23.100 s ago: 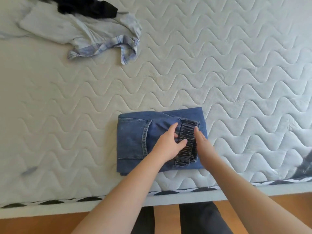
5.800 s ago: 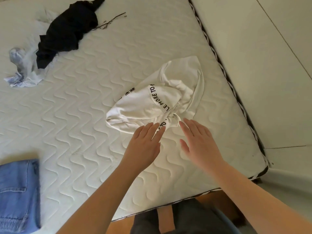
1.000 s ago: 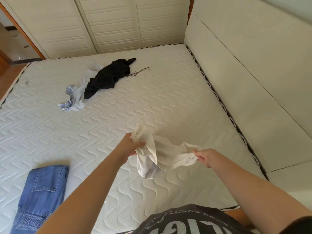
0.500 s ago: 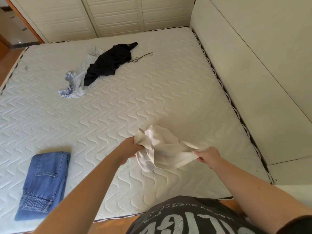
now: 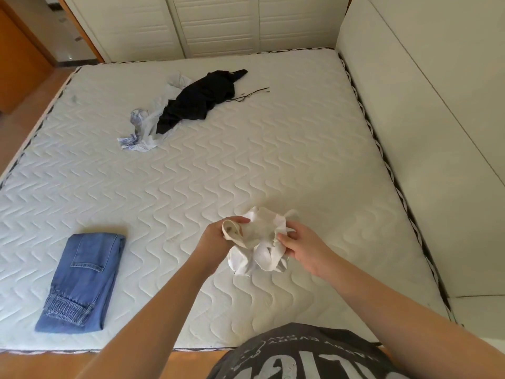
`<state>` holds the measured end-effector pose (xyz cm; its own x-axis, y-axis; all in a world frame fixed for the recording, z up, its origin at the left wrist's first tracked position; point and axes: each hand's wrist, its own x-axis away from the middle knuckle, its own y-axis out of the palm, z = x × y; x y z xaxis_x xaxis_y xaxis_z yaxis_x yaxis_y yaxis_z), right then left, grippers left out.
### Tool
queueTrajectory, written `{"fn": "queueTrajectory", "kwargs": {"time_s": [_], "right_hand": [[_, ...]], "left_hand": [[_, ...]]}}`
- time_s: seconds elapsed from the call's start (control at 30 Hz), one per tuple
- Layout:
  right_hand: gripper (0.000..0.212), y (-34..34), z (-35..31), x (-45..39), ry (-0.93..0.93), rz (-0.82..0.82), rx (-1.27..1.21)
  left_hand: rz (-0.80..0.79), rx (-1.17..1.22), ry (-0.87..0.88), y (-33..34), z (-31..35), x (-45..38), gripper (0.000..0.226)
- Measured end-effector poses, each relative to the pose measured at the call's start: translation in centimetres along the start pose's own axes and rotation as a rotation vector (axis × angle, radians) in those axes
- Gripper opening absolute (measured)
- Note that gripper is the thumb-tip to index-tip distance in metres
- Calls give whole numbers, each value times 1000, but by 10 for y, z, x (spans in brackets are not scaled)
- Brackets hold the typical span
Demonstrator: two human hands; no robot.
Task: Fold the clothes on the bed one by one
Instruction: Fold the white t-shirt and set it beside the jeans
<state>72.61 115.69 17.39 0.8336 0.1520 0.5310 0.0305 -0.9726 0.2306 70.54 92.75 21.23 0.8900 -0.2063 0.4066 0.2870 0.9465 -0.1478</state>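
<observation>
Left hand [image 5: 218, 236], right hand [image 5: 300, 246] grip bunched white garment [image 5: 259, 250].

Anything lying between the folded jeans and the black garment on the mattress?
In the head view, only bare quilted mattress, apart from the pale checked garment lying partly under the black garment; nothing else up from the folded jeans.

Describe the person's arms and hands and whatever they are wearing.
Both forearms are bare, with no sleeves, watch, rings or gloves visible on the left hand or the right hand. At the bottom edge shows a dark grey T-shirt with large white lettering and a small graphic.
</observation>
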Motion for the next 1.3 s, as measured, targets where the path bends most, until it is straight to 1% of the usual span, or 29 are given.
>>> {"fn": "queueTrajectory", "kwargs": {"time_s": [0.1,0.17,0.27,0.33,0.43,0.47,0.53,0.63,0.7,0.77,0.8,0.83,0.87,0.93,0.97,1.0,1.03,1.07,1.2,1.3], "right_hand": [[36,23,-3,0,-15,-21,162],[40,34,-4,-2,-46,-10,250],[41,44,-6,-3,-148,-17,319],[35,47,-7,-4,-207,-24,423],[18,51,-4,-5,-262,10,637],[19,51,-3,-5,-284,27,673],[16,52,-1,-3,-322,54,645],[11,51,-3,1,-356,86,570],[15,52,-4,3,-378,96,566],[20,53,-7,4,-376,134,566],[24,53,-9,4,-377,160,564],[28,53,-11,3,-385,185,569],[30,52,-13,2,-400,202,582],[28,52,-16,2,-426,209,607],[23,53,-18,2,-431,201,616],[19,54,-18,3,-436,191,629],[17,56,-18,3,-443,183,645],[17,58,-19,3,-449,175,657],[18,66,-22,6,-413,127,612],[22,67,-28,11,-376,74,547]], "left_hand": [[17,12,32,2,8,3,45],[12,-2,29,2,11,5,42],[14,-144,79,1,11,9,35],[0,-171,128,-1,9,12,31],[-9,-194,164,-6,6,16,25],[0,-197,160,-9,5,16,26],[42,-163,127,-15,2,15,27],[69,-61,144,-23,-1,15,17],[72,-86,155,-25,-3,16,14],[58,-156,140,-28,-4,18,18],[19,-211,125,-30,-3,18,22],[-53,-268,106,-33,-2,19,27],[-158,-299,76,-36,-1,19,32],[-369,-237,-9,-43,4,22,49],[-413,-183,-44,-45,8,23,61],[-413,-138,-64,-45,11,23,72],[-385,-115,-74,-44,14,23,78],[-341,-121,-75,-40,17,22,78],[-215,-219,-29,-17,21,12,53],[-127,-308,16,-9,17,7,46]]}}
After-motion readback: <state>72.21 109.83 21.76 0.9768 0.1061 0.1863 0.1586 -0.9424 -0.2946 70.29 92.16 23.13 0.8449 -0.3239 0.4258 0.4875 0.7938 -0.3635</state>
